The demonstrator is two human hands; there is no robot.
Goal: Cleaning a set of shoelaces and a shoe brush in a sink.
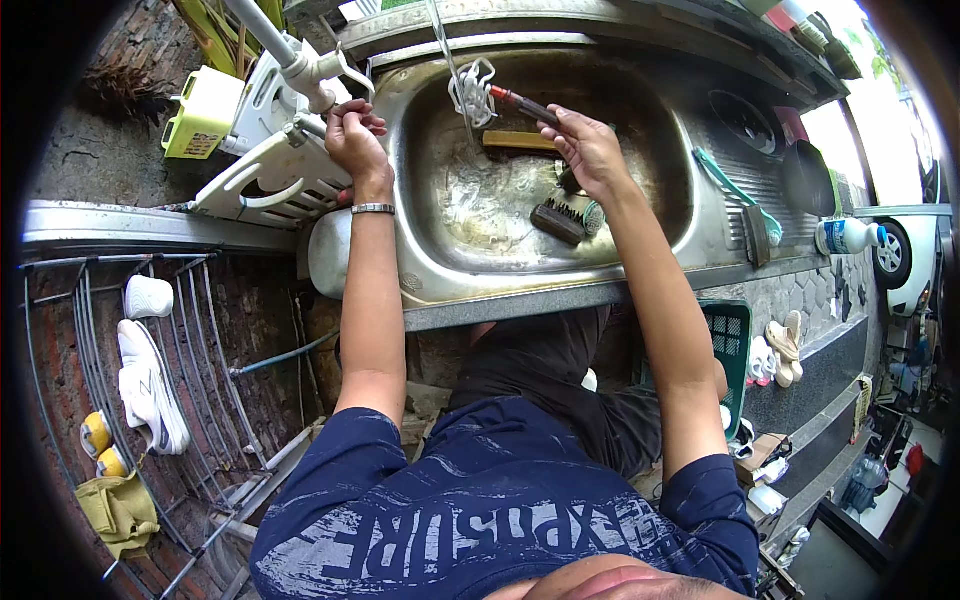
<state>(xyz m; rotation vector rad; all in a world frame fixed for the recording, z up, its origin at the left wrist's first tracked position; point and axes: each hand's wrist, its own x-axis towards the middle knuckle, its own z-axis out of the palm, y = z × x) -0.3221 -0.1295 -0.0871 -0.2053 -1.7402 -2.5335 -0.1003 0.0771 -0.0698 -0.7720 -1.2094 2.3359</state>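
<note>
A steel sink [480, 202] lies before me, and a thin stream of water [444, 45] falls into its left part. My right hand [585, 146] grips the dark handle of a tool [529, 107] with a red collar; its white looped wire-like head [474, 91] is at the stream. My left hand [358, 142] is raised at the pale tap [322, 79], fingers curled; whether it touches the tap I cannot tell. In the basin are a yellow bar-shaped thing [517, 140], a dark-bristled scrub brush [559, 222] and a small teal-rimmed round thing [593, 217], partly hidden by my right forearm.
On the drainboard lie a turquoise-handled brush [724, 176] and a wooden-backed brush [756, 236], with a white bottle [847, 235] beyond. A white plastic rack [277, 180] and yellow container [201, 112] stand left. A metal rack [199, 322] holds a white sneaker [150, 390]. A green crate [739, 360] is below right.
</note>
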